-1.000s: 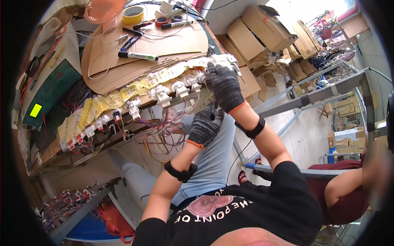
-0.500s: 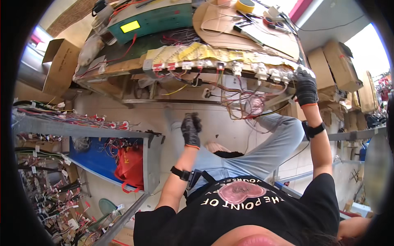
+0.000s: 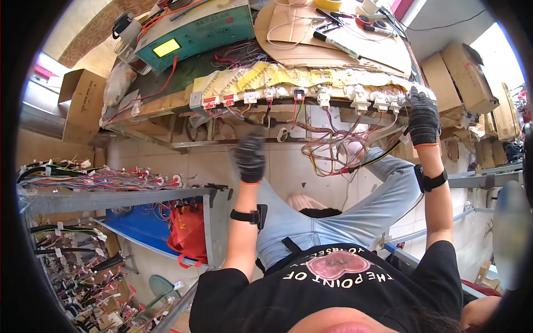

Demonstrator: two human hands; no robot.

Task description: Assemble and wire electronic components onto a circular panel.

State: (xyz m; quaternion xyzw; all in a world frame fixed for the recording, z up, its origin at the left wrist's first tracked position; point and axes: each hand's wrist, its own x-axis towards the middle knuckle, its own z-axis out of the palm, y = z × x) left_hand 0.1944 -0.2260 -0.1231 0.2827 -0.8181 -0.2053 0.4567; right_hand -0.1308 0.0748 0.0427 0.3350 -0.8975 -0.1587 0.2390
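My right hand (image 3: 423,119), in a dark grey glove with an orange cuff, rests at the right end of the bench's front edge. Its fingers stretch forward onto the taped rim, beside the last white connectors (image 3: 395,107) of a row fixed along that edge. My left hand (image 3: 250,157), gloved alike, hangs in front of the bench, smeared by motion; whether it holds anything does not show. Between the hands, a loose wire harness (image 3: 333,147) of red, brown and yellow wires droops from the connectors. A red connector (image 3: 209,102) sits near the row's left end.
A teal tester (image 3: 194,36) with a lit yellow screen stands on the bench. Cardboard (image 3: 288,41) there bears a marker (image 3: 337,44) and scissors. At left, a metal rack (image 3: 116,200) carries wire bundles, with a red bag (image 3: 186,230) below. Cardboard boxes (image 3: 469,77) stand at right.
My left hand has moved forward, toward the bench edge. My right hand stays at the right end of the connector row. The whole view has shifted slightly.
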